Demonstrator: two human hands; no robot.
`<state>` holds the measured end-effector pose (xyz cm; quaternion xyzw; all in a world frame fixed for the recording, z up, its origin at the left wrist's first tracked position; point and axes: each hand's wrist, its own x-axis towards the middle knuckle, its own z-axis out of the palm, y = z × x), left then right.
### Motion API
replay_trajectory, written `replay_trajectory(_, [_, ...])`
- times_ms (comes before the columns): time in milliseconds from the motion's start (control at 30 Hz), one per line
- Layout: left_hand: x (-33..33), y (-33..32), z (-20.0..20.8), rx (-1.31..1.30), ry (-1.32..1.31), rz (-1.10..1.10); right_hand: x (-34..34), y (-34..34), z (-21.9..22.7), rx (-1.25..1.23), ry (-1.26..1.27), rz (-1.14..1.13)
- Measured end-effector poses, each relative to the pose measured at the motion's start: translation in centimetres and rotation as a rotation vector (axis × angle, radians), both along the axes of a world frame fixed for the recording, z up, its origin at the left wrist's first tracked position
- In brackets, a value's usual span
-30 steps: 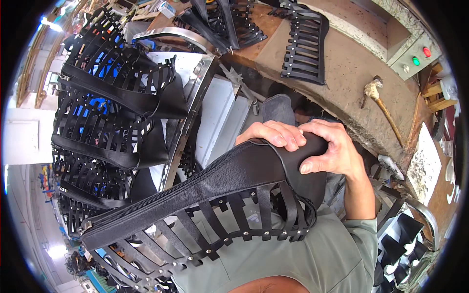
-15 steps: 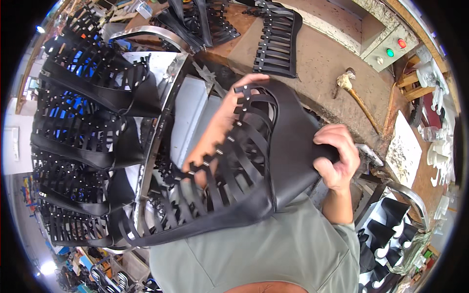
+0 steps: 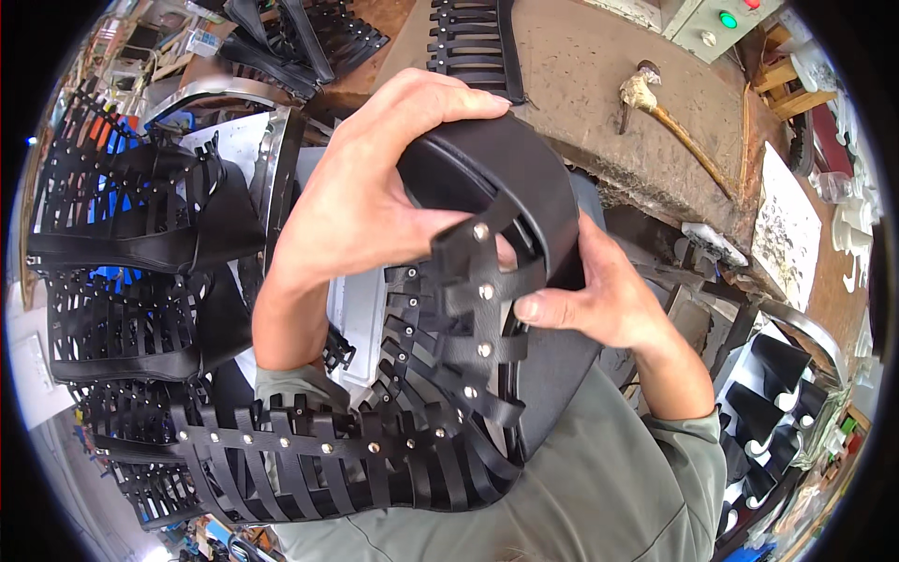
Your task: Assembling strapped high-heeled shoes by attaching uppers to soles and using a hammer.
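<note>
In front of my chest is a tall black strappy boot [image 3: 534,178] with a thick smooth sole section and metal studs along its straps. My left hand [image 3: 365,183] grips its upper end, thumb on the inner side and fingers over the outside edge. On the other side my right hand [image 3: 609,295] is closed around the sole section, its thumb pressing near the studded straps. The long open-strapped shaft hangs down and to the left, across my left forearm and lap. My right fingertips are hidden behind the boot.
A metal-edged rack [image 3: 281,178] at left carries several similar black strappy boots [image 3: 140,328]. On the workbench [image 3: 571,66] lie a hammer [image 3: 679,131] and a flat black strapped upper [image 3: 473,42]. A control box [image 3: 716,33] stands behind. Another rack [image 3: 796,328] at right holds black-and-white pieces.
The boot has been turned so its studded straps face me. My left hand has come from behind the straps onto its upper end, and my right hand has shifted in beside the straps.
</note>
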<state>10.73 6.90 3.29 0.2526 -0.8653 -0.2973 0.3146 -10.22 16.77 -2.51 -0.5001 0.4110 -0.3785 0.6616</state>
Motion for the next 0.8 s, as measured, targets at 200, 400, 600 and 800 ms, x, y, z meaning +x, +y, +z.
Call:
replay_trajectory(200, [-0.3,0.2,0.8,-0.172,-0.039,0.091,0.7,0.2,-0.3,-0.155,0.159,-0.079])
replay_trajectory(400, [-0.7,-0.9,-4.7,-0.134,-0.005,0.177,1.8,-0.6,-0.6,0.152,0.251,-0.117])
replay_trajectory(600, [2.0,-2.4,-13.7,0.421,-0.265,0.325,4.4,-1.6,-13.9,0.472,-0.067,0.019])
replay_trajectory(800, [1.0,-1.3,-10.9,0.331,-0.645,0.236,5.4,1.6,-13.0,0.678,-0.722,0.068])
